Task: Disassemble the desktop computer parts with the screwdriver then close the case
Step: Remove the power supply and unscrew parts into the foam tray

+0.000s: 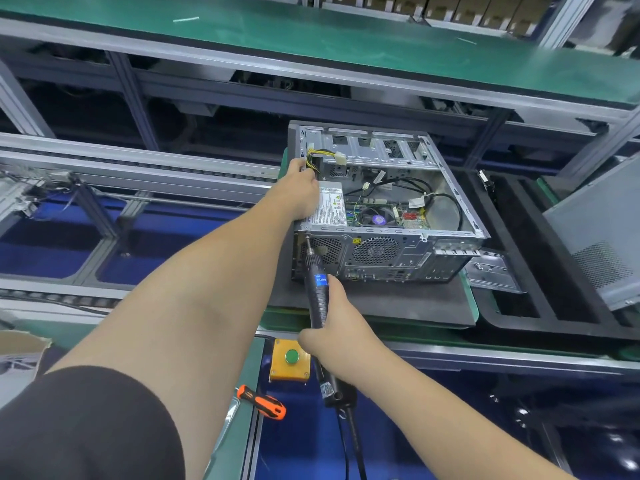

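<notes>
Single head-worn wide-angle view, looking forward and steeply down over both outstretched arms. Open computer case [388,206] sits near frame centre, slightly toward 1 o'clock, at arm's reach. Green shelf [311,32] runs across 12 o'clock, farther off. Edges bow from lens distortion. No second view to overlap.

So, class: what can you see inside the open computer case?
Inside the case: a power supply under the left hand, a circuit board with a round fan, black cables. The hand hides part of the supply.
</notes>
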{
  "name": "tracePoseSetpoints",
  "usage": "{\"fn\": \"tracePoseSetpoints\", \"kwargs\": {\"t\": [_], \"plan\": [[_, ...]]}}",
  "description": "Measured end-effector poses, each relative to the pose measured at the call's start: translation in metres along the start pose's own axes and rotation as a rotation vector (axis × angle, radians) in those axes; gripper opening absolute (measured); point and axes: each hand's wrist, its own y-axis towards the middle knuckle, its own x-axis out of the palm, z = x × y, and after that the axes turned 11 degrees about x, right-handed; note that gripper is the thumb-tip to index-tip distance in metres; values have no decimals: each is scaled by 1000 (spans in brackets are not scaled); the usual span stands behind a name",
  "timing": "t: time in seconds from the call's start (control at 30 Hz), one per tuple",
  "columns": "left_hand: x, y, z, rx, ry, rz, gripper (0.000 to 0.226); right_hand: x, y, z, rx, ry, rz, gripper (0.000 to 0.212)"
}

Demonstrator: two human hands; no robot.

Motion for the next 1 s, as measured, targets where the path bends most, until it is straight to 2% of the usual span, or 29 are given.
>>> {"fn": "tracePoseSetpoints", "kwargs": {"t": [0.07, 0.13, 0.2, 0.3, 0.37, 0.4, 0.47, 0.5, 0.57, 0.63, 0.7, 0.93, 1.0], "plan": [[-1, -1, -1, 97, 126, -52, 45, 0, 0, 0, -1, 4, -13, 99], [2, 4, -6, 39, 91, -76, 45, 0, -1, -2, -1, 0, -29, 106], [1, 1, -6, 68, 161, -87, 44, 1, 0, -4, 2, -2, -34, 109], [2, -6, -4, 42, -53, -10, 44, 4, 1, -3, -3, 21, -25, 107], [0, -23, 0, -7, -243, 206, 42, 7, 2, -1, -5, 20, -3, 106], [-1, -36, 2, -94, -314, 380, 37, 8, 2, 0, -4, 20, 4, 106], [0, -73, 2, -352, -459, 707, 23, 10, 2, 2, -2, 19, 17, 109], [4, -93, 1, -482, -564, 777, 21, 12, 3, 4, -2, 17, 28, 109], [13, -127, 4, -627, -782, 702, 24, 16, 6, 6, -8, 15, 52, 109], [20, -146, 16, -642, -936, 530, 26, 21, 9, 9, -17, 13, 68, 110], [22, -152, 27, -612, -987, 427, 25, 24, 12, 12, -27, 13, 75, 112], [20, -150, 43, -664, -1118, 389, 8, 22, 12, 10, -41, -4, 73, 112], [18, -147, 47, -696, -1202, 368, 15, 22, 11, 8, -36, -2, 64, 110]]}}
